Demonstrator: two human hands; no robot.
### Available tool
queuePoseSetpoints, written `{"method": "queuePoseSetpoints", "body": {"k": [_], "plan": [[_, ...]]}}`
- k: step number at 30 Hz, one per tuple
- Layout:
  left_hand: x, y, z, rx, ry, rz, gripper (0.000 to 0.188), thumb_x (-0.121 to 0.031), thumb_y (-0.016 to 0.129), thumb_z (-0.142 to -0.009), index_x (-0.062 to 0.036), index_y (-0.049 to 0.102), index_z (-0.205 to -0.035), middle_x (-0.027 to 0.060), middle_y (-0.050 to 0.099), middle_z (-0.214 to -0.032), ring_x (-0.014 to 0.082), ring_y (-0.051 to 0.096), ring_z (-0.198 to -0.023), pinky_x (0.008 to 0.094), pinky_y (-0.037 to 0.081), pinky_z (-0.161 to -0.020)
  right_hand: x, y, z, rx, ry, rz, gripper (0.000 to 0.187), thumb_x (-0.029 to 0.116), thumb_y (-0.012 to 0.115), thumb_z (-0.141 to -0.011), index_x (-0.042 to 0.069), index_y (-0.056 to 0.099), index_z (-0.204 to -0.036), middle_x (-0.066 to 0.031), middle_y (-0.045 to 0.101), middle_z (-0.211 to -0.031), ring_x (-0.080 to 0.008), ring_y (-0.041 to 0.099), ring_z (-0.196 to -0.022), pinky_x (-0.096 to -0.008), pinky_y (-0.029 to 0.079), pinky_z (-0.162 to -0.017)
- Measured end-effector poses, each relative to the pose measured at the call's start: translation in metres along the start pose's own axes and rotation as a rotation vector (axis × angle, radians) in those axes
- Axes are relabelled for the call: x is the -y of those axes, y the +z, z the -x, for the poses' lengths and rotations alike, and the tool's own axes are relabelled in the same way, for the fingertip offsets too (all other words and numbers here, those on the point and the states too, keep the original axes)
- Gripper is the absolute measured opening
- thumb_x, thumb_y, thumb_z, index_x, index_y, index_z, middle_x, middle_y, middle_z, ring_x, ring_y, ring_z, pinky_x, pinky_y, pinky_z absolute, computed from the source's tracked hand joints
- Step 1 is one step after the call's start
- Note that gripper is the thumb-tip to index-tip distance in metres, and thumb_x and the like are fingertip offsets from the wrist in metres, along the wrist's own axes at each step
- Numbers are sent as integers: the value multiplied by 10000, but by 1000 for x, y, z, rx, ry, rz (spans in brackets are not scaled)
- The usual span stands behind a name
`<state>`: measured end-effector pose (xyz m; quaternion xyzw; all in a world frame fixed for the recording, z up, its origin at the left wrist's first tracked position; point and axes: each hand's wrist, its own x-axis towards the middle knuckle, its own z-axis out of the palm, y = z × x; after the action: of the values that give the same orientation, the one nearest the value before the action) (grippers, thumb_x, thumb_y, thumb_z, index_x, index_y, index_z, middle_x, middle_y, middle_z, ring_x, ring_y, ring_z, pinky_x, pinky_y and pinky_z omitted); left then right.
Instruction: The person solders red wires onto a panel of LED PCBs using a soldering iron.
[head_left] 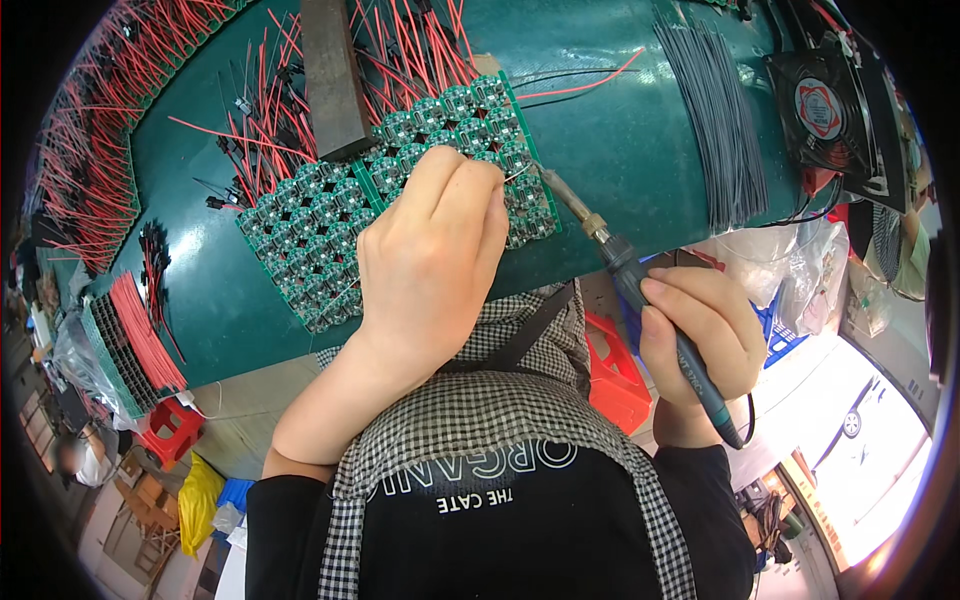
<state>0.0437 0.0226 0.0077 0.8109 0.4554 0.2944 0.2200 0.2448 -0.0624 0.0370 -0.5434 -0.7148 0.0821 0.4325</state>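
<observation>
Fingers (470, 185) of the left hand (430, 260) are curling downward and pinching a thin wire (518, 175) between their tips, and they are resting on the green panel of small circuit boards (320, 230); the wire end is sticking out just to the right of the fingertips, over the right part of the panel; the panel itself is lying partly under this hand, reaching out from beneath it to the left and toward the top. The right hand (700, 335) is clenching around the dark handle of a soldering iron (640, 290), with the thumb lying along the handle; the iron is slanting up and to the left, and its metal tip is arriving just beside the wire and the left fingertips, at the right edge of the panel; I cannot tell if the tip is touching the board or only the wire.

The panel is lying on a green work table (620, 150); a dark rectangular block (333, 80) is standing on the upper left part of the panel; many red wires (410, 50) are spreading behind the boards; a bundle of grey wires (715, 120) is lying to the right, well apart from the hands; a black fan (825, 110) is standing at the right end of the table; a red stool (172, 428) is showing below the table edge.
</observation>
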Motion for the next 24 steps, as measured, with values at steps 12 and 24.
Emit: {"method": "queuePoseSetpoints", "body": {"k": [12, 24], "plan": [[-2, 4, -2, 0, -3, -13, 104, -50, 677, -818, -55, 601, -888, 76, 560, -830, 264, 621, -630, 358, 500, -537, 7, 0, 4, 71, -13, 27, 210, 12, 762, -684, -2, 709, -887, -141, 686, -837, -238, 670, -668, -298, 538, -560], [-7, 4, -3, 36, -37, -31, 114, -24, 660, -807, -50, 576, -880, 83, 539, -802, 275, 608, -623, 372, 495, -534, -27, -14, -4, 46, 337, -304, 115, 13, 703, -746, -24, 710, -855, -132, 679, -842, -217, 640, -753, -307, 488, -662]]}}
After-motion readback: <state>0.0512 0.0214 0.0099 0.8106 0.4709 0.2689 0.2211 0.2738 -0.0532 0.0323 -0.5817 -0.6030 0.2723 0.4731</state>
